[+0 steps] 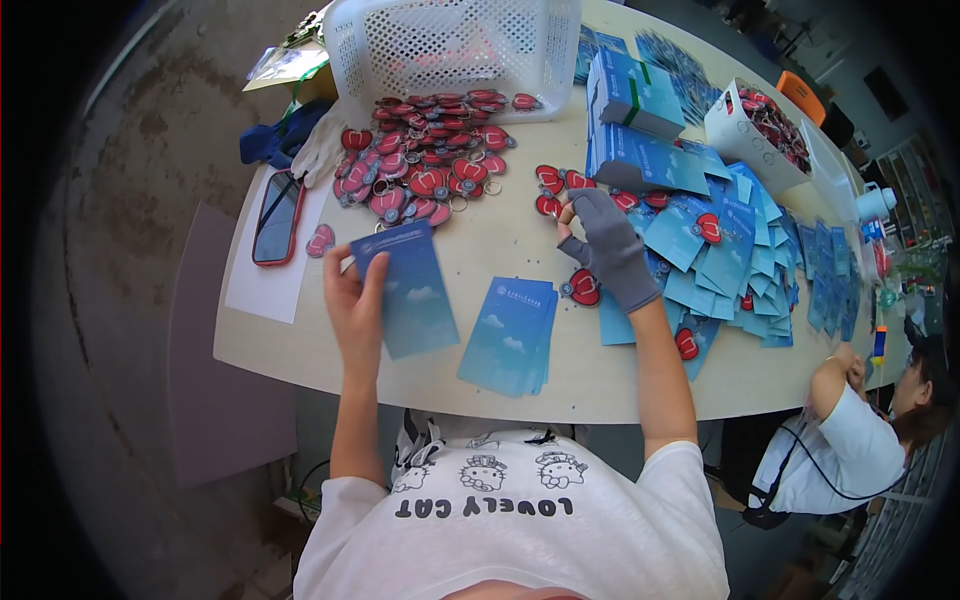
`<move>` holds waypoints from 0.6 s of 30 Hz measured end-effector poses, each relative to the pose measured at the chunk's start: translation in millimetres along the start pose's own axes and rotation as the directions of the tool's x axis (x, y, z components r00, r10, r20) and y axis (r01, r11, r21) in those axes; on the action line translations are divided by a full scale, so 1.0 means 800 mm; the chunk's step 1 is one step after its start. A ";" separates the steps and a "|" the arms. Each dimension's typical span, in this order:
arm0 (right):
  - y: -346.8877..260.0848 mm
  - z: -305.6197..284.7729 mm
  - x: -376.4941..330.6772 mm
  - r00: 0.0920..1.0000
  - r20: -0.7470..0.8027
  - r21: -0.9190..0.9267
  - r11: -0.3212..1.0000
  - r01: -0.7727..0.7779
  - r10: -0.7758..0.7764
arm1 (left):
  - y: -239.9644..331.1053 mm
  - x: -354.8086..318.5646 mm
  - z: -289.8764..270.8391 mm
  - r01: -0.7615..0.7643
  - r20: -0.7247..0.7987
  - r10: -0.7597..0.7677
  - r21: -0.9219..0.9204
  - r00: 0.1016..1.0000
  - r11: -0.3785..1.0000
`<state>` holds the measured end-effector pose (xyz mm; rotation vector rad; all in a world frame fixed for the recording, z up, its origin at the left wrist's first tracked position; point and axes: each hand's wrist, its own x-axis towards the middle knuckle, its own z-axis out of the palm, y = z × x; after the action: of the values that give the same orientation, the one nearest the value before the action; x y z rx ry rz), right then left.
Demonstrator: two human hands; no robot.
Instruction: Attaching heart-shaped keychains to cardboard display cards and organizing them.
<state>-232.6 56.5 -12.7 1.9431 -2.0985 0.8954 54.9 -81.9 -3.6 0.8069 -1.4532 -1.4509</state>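
Observation:
My bare left hand (355, 300) holds a blue card sleeve (410, 290) by its left edge, above the table's near side. My right hand (608, 255), in a grey fingerless glove, reaches toward a few red heart-shaped keychains (557, 185) lying mid-table; its fingertips touch or pinch one of them, but I cannot tell which. Between my hands lies a small stack of blue card sleeves (510, 335). Another red keychain (583, 288) rests beside my right wrist.
A heap of red keychains (425, 160) lies before a white mesh basket (450, 45). A phone in a red case (277, 217) sits on white paper at left. Finished blue cards (745, 255) spread right; bundled blue packs (635, 95) and a white box (755, 125) stand behind. Another person (850, 430) sits at right.

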 end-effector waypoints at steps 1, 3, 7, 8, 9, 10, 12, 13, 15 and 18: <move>-0.008 -0.011 0.004 0.999 -0.035 0.115 0.993 -0.021 0.025 | -0.009 0.012 0.018 -0.079 0.063 0.076 0.050 0.995 0.996; -0.036 -0.036 0.013 0.999 -0.012 0.268 0.962 -0.045 0.050 | -0.001 0.017 0.059 -0.220 0.106 0.203 0.187 0.973 0.957; -0.088 -0.059 0.008 0.998 0.014 0.505 0.861 -0.059 0.061 | 0.005 0.006 0.107 -0.369 0.140 0.353 0.116 0.925 0.922; -0.096 -0.060 0.008 0.997 0.036 0.501 0.862 -0.074 0.065 | -0.001 0.000 0.109 -0.283 0.152 0.280 0.004 0.948 0.959; -0.101 -0.056 0.009 0.997 0.040 0.501 0.862 -0.078 0.067 | -0.006 -0.007 0.111 -0.190 0.170 0.206 -0.105 0.964 0.976; -0.104 -0.053 0.010 0.997 -0.018 0.459 0.886 -0.063 0.081 | -0.002 -0.013 0.111 -0.184 0.173 0.200 -0.107 0.964 0.977; -0.111 -0.050 0.009 0.985 -0.087 0.421 0.902 -0.098 0.148 | 0.013 -0.025 0.111 0.165 0.298 -0.064 -0.328 0.953 0.930; -0.112 -0.049 0.009 0.986 -0.082 0.423 0.901 -0.098 0.146 | 0.016 -0.027 0.111 0.166 0.292 -0.067 -0.328 0.954 0.930; -0.116 -0.046 0.007 0.974 -0.140 0.409 0.906 -0.106 0.177 | 0.018 -0.030 0.112 0.208 0.341 -0.055 -0.430 0.938 0.878; -0.130 -0.050 0.008 0.967 -0.179 0.340 0.934 -0.109 0.179 | 0.018 -0.035 0.110 0.247 0.322 -0.099 -0.457 0.942 0.854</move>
<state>-146.4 72.8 56.9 1.7492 -2.0971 1.4950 -12.8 -20.1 14.9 0.4218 -1.1426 -2.0398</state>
